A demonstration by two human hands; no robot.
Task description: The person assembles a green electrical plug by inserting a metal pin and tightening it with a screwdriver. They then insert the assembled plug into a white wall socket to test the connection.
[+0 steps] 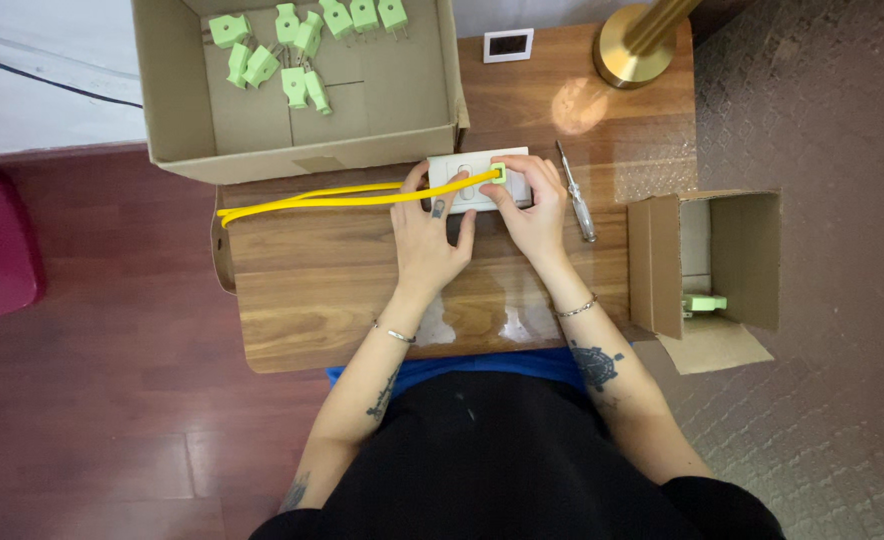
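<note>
Currently, item in hand: a white rectangular plastic socket plate [462, 184], lying flat near the far edge of the small wooden table [312, 290], just in front of the large open cardboard box [392, 100].

- Pale green plastic plug [499, 172]: seated on the plate's right part, so the mating looks done or nearly so; how fully it sits you cannot tell from here.
- Yellow two-strand cable [312, 198]: runs from that plug leftward across the table to its left edge, where it bends back.
- Your left hand [430, 240]: fingers spread narrow, tips resting on the plate and cable, steadying rather than gripping.
- Your right hand [532, 215]: fingers curled close about the plug end of the plate, thumb pressing beside the plug.
- Clear-handled screwdriver [577, 195]: lying untouched, just right of your right hand.
- Loose pale green plugs [297, 50]: about a dozen in the large box, no cables visible on them; judged as remaining stock.
- Small open cardboard box [707, 265] off the right edge: one green piece [704, 302] inside
</note>
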